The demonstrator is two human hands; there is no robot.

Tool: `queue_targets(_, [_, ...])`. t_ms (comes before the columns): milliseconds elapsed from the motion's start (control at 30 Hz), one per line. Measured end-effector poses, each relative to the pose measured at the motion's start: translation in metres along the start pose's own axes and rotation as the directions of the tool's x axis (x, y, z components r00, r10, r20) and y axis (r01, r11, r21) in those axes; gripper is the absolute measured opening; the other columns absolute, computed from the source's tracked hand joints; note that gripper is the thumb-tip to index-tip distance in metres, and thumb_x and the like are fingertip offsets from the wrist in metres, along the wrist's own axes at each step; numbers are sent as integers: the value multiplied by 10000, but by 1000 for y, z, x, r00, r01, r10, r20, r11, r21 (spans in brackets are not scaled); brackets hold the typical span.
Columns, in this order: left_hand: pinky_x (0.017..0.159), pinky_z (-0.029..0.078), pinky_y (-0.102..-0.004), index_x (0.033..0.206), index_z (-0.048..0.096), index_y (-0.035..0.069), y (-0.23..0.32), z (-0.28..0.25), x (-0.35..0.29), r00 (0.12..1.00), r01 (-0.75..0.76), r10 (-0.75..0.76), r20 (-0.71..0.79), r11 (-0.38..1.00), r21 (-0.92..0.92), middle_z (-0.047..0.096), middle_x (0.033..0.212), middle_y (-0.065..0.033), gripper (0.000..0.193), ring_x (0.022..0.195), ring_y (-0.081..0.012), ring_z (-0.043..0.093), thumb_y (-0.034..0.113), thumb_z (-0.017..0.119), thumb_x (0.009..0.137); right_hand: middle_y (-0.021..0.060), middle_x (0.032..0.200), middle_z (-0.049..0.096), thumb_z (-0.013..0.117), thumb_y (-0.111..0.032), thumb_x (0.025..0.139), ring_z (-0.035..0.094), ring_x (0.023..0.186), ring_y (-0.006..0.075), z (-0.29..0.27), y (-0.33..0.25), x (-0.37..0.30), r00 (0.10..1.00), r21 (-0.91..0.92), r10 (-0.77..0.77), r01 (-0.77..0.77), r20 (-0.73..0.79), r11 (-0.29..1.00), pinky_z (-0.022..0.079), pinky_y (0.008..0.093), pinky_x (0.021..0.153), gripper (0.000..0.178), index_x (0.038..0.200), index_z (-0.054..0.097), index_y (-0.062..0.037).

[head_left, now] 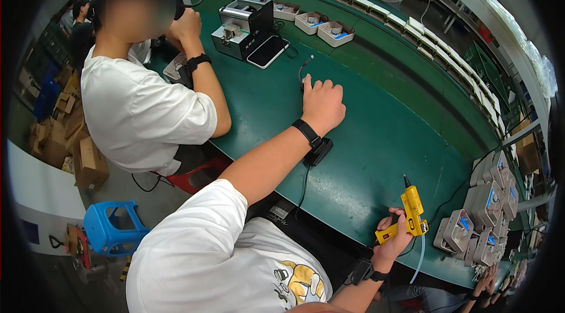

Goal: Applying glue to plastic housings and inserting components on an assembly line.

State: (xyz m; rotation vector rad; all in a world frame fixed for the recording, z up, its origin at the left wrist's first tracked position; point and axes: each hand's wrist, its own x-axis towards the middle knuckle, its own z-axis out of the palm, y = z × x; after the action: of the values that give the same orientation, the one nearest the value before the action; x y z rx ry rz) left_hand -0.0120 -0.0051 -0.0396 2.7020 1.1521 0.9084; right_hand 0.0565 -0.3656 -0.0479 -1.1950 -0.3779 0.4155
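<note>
- Left hand (325, 106): out over the green table (376, 154), back of hand up, fingers curled at the near end of a thin wire (301, 70). Can't tell if they are closed on it; the hand hides the contact.
- Right hand (395, 242): wrapped around the handle of the yellow glue gun (414, 207), by the near table edge.
- Glue gun: held over the right part of the table, dark nozzle (406, 181) up and away from the body, pale glue stick (419, 263) hanging from the back.
- Doing it well (my judgement): pin the wire firmly first, bring the nozzle in slowly, squeeze lightly, fingertips clear of the hot tip. Hanging stick shouldn't snag on the sleeve or strap.
- Pose: left arm stretched long across the table, wrist bent a little; right arm lower, nearer the body. Hands well apart, so gun and wire are not near each other.
- Around: grey boxes (454, 232) right of the gun; co-worker (147, 95) at left, elbow by the table edge.
</note>
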Motion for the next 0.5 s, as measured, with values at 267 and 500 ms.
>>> queue_targets(267, [1167, 330, -687, 960, 714, 81, 30, -16, -16, 995, -95, 96, 7, 991, -98, 657, 1006, -109, 182, 1033, -323, 639, 224, 737, 850, 152, 1072, 671, 589, -174, 1066, 541, 619, 132, -1, 1, -1, 1000, -11, 4, -4, -12, 1000, 476, 302, 577, 180, 1105, 598, 2])
queue_targets(500, [1082, 392, -600, 1031, 726, 122, 28, -14, -17, 995, -8, 17, 95, 996, -93, 648, 1035, -68, 227, 1035, -293, 634, 289, 755, 881, 150, 1073, 672, 591, -175, 1064, 542, 622, 130, 1, 0, 1, 1000, -5, -9, 9, 1, 1000, 481, 299, 574, 178, 1098, 602, -1])
